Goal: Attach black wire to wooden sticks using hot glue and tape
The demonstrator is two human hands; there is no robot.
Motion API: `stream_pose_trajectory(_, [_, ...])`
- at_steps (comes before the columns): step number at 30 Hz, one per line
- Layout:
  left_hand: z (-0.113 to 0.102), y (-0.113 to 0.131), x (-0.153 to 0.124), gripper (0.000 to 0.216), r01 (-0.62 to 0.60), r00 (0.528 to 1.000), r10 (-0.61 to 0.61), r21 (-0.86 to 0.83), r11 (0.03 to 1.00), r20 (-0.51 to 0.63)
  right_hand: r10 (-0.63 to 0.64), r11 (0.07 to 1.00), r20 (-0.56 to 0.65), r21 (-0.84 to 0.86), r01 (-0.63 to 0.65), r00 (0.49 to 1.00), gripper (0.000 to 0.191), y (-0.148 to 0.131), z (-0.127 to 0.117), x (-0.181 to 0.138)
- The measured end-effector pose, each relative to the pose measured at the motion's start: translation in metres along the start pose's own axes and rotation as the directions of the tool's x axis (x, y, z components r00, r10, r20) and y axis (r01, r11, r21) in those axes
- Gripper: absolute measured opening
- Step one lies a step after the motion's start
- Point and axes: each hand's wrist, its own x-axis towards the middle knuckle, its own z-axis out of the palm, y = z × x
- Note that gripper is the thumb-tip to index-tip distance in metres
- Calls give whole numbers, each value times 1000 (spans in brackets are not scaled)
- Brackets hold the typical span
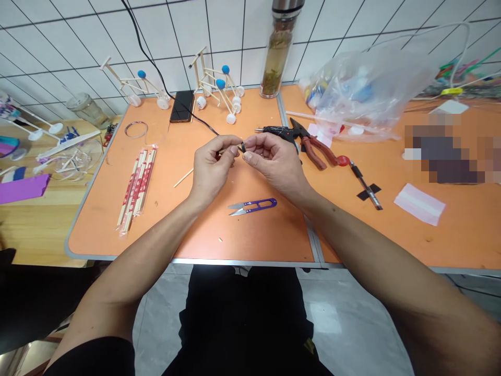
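Both my hands meet above the middle of the orange table [195, 230]. My left hand [213, 167] is closed, pinching a thin wooden stick [183, 178] whose free end slants down to the left. My right hand [274, 159] is closed in a pinch on a small dark ring-like piece [243, 147] right at the stick's tip. Purple thread snips [252, 206] lie on the table just below my hands. A black glue gun [279, 132] and red-handled pliers [315, 149] lie just beyond my right hand.
Wrapped chopsticks [136, 188] lie at the left. Stick models with white wheels and blue balls [219, 86], a phone [182, 106] with a black cable, a glass bottle [279, 52] and a clear plastic bag [364, 94] stand at the back. A pink packet [419, 203] lies right.
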Motion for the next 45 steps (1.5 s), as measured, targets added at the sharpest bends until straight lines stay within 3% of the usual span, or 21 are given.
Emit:
stream_pose_trajectory(7, [1,1,-1,8,1,1000,-1,4,1000,-31,28,1000,-13,4,-28,1000,64,-3,5,-2])
stream_pose_trajectory(18, [4,0,-4,11,-1,1000,1,9,1000,-30,-8,997,-23,-70,6,1000,57,1,5,-3])
stream_pose_trajectory(33, [7,4,-1,6,306,952,-296,-252,918,77,-51,991,-39,-128,45,998,50,1,2,-1])
stream_pose_trajectory(45, [5,5,1,6,320,945,-290,-264,910,150,-80,987,-41,-144,74,996,52,5,-1,1])
